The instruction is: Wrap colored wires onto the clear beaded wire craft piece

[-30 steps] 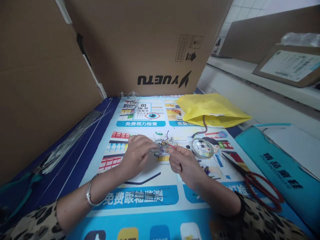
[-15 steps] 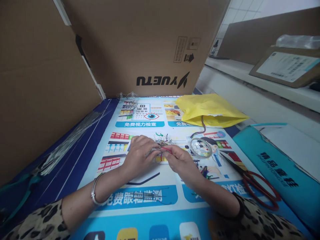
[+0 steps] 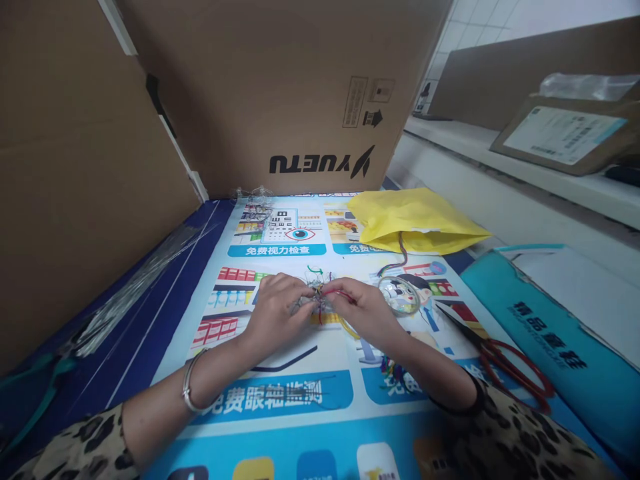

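Observation:
A small bundle of thin silvery wire (image 3: 323,306), with green, purple and red bits of thread on it, lies between my two hands over the printed sheet. The fingers of my left hand (image 3: 280,310) are closed on its left side. Opposite, my right hand (image 3: 365,313) pinches a red thread (image 3: 345,294) close against the bundle. Fingertips cover part of the wire, so how the thread runs through it cannot be made out. A roll of clear tape (image 3: 399,295) lies just right of my right hand.
Red-handled scissors (image 3: 515,367) lie at the right beside a teal box (image 3: 525,320). Behind is a yellow bag (image 3: 420,217) with a braided cord. Long wires (image 3: 135,287) and teal-handled pliers (image 3: 45,380) lie left. Coloured threads (image 3: 395,373) lie under my right forearm. Cardboard walls (image 3: 280,93) stand behind.
My right hand has shifted slightly, and its fingertips now press nearer the middle of the wire bundle. My left hand stays nearly in place. The whole view has moved a little.

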Demonstrator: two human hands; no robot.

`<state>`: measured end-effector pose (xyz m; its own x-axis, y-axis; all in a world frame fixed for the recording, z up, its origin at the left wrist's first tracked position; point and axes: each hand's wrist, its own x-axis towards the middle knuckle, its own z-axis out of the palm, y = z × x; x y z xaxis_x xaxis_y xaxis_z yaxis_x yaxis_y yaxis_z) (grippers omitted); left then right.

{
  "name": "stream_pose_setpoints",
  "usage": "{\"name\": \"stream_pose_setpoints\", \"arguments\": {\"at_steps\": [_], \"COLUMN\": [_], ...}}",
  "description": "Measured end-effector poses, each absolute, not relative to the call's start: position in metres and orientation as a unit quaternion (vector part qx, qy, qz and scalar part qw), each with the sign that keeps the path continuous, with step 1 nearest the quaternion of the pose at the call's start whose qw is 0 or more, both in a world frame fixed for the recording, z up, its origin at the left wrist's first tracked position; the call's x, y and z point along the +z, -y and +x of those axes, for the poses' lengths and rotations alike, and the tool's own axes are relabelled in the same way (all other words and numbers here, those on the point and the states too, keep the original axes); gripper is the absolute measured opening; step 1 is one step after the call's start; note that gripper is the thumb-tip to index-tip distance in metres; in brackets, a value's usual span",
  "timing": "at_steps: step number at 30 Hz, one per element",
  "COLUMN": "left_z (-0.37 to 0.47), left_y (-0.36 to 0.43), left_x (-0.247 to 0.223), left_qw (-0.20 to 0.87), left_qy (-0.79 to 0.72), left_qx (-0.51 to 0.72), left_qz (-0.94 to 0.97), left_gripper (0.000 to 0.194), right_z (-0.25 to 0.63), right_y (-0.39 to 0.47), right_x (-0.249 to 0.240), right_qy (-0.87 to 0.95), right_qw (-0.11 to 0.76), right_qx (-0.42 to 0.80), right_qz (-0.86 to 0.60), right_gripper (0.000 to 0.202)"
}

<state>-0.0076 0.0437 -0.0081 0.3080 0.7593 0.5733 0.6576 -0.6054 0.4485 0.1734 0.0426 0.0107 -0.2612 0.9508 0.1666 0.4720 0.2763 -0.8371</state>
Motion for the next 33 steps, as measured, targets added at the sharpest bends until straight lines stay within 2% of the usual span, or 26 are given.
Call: {"name": "stream_pose_setpoints", "arguments": {"at_steps": [6, 9, 12, 16, 19, 22, 26, 29, 33], "left_z": [-0.011, -0.016, -0.018, -0.016, -0.015, -0.014, -0.013, -0.013, -0.014], "left_y": [-0.044, -0.043, -0.043, -0.044, -0.043, -0.041, -0.038, -0.040, -0.044], "left_x": [-0.004, -0.001, 0.001, -0.004, -0.009, -0.009, -0.007, -0.009, -0.013], "left_qw": [0.168, 0.224, 0.235, 0.189, 0.148, 0.144, 0.220, 0.306, 0.407], "left_qy": [-0.493, -0.525, -0.544, -0.542, -0.520, -0.506, -0.533, -0.550, -0.540], "left_qx": [0.406, 0.407, 0.394, 0.387, 0.385, 0.384, 0.398, 0.421, 0.447], "left_qz": [0.751, 0.713, 0.702, 0.722, 0.748, 0.759, 0.714, 0.653, 0.585], "left_gripper": [0.010, 0.010, 0.009, 0.007, 0.010, 0.011, 0.008, 0.006, 0.010], "right_z": [0.184, 0.193, 0.195, 0.187, 0.175, 0.161, 0.155, 0.162, 0.174], "right_y": [-0.052, -0.055, -0.053, -0.042, -0.034, -0.031, -0.034, -0.039, -0.042], "right_x": [0.008, 0.006, 0.011, 0.029, 0.039, 0.036, 0.026, 0.028, 0.042], "right_qy": [0.652, 0.637, 0.674, 0.763, 0.821, 0.835, 0.856, 0.879, 0.854], "right_qw": [0.417, 0.415, 0.359, 0.260, 0.219, 0.154, 0.105, 0.134, 0.179], "right_qx": [0.356, 0.349, 0.340, 0.281, 0.231, 0.198, 0.128, 0.138, 0.167], "right_qz": [-0.523, -0.547, -0.549, -0.521, -0.474, -0.489, -0.490, -0.437, -0.458], "right_gripper": [0.016, 0.018, 0.018, 0.019, 0.024, 0.023, 0.024, 0.029, 0.033]}}
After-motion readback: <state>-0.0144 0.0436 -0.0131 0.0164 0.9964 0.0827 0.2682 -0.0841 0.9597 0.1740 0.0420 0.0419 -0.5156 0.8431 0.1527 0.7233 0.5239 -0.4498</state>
